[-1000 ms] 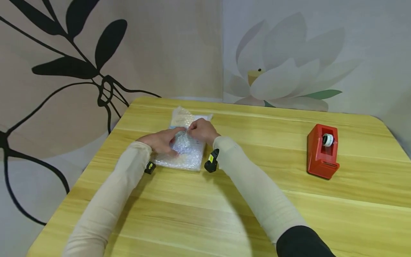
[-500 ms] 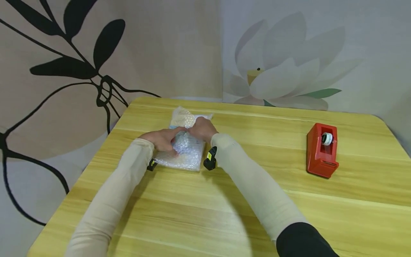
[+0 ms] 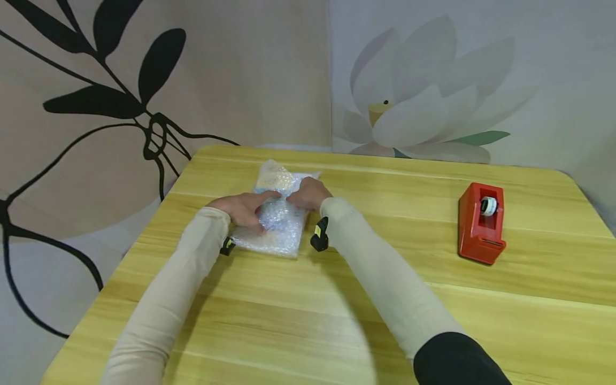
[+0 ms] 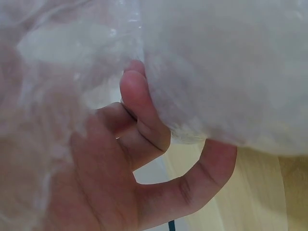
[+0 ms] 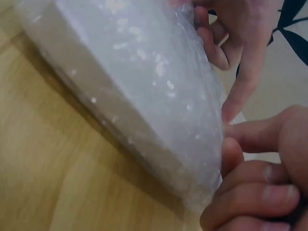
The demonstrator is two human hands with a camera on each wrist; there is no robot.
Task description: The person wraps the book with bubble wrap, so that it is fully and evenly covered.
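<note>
A flat parcel in clear bubble wrap (image 3: 281,227) lies on the wooden table, left of the middle. My left hand (image 3: 244,207) rests across its left side, the index finger stretched over the top. In the left wrist view that hand's thumb and fingers (image 4: 190,190) spread against the wrap. My right hand (image 3: 309,193) is at the parcel's upper right, most fingers curled in. Seen from the right wrist, its index finger and thumb (image 5: 232,156) come close together on the wrap's edge, right by the left index fingertip. Part of the wrap is hidden under both hands.
A red tape dispenser (image 3: 481,224) with a white roll stands to the right on the table (image 3: 289,321). Behind the table's far edge rises a wall (image 3: 269,80) with plant and flower pictures.
My right hand has shifted slightly to the right over the parcel, away from the left index finger. The left hand stays nearly where it was. The parcel keeps its place.
</note>
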